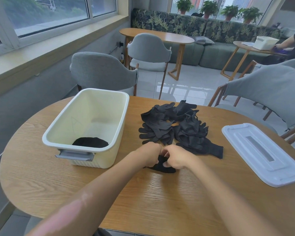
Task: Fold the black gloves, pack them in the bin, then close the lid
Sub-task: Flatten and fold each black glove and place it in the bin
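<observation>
head view: no legible writing. l hand (pixel 151 155) & r hand (pixel 174 159) both pinch black glove (pixel 162 166) at 6 o'clock of glove pile (pixel 174 126); glove's axis unclear. bin (pixel 85 126) long axis 12–6, lid (pixel 260 154) off at 3.

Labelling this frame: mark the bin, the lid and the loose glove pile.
bin (pixel 124 106), head view, right rim.
lid (pixel 242 154), head view, flat top.
glove pile (pixel 186 128), head view, middle of the heap.

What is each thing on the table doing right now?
Bin: open, one folded glove inside.
Lid: off, flat on the table.
Glove pile: unfolded, loose.
Glove in hands: being folded.
Left hand: gripping it.
Right hand: gripping it.
</observation>
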Motion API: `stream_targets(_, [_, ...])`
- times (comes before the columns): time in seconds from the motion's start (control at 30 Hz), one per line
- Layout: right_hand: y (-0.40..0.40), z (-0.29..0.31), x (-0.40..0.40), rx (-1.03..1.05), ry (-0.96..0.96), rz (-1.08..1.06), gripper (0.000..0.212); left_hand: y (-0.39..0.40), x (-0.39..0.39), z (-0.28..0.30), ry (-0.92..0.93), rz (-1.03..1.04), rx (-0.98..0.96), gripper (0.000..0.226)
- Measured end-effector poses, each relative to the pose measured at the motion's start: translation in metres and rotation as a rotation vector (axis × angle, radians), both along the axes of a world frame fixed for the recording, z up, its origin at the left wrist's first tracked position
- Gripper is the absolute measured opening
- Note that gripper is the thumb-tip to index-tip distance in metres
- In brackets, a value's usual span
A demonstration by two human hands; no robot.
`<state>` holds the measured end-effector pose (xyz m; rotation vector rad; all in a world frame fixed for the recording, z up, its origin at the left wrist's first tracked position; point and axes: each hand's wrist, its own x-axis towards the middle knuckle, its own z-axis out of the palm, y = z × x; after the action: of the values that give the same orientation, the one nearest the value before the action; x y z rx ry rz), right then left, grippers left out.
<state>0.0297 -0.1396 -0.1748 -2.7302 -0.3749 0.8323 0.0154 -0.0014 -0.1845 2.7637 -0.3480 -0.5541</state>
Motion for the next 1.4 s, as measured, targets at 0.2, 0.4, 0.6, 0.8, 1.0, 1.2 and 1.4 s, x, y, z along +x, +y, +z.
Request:
stream_targets(0.2, [0.008, -0.006, -0.004, -0.096, -0.021, -0.005, 0.044, 0.005, 0.001, 0.0, 0.048, -0.008, -0.022, 0.032])
stream_targets(0.4, [0.008, 0.0, -0.014, -0.064, -0.023, 0.007, 0.034, 0.013, -0.003, 0.01, 0.109, -0.03, -0.041, 0.029])
stream_targets(0.6, [0.005, 0.025, -0.025, 0.063, -0.012, 0.016, 0.046, 0.02, -0.011, 0.029, 0.087, -0.027, -0.062, 0.022])
stream_targets(0.8, [0.007, 0.07, -0.026, 0.099, -0.058, 0.04, 0.045, 0.031, -0.013, 0.073, 0.011, -0.048, -0.11, 0.02])
stream_targets(1.0, [0.024, 0.121, -0.026, 0.088, -0.13, 0.112, 0.043, 0.06, -0.017, 0.12, -0.062, -0.057, -0.185, 0.017])
stream_targets(1.2, [0.072, 0.155, -0.02, 0.103, -0.212, 0.187, 0.036, 0.113, -0.02, 0.155, -0.151, 0.008, -0.201, 0.015])
stream_targets(1.4, [0.134, 0.165, -0.01, 0.122, -0.238, 0.25, 0.022, 0.169, -0.02, 0.168, -0.216, 0.103, -0.088, 0.012])
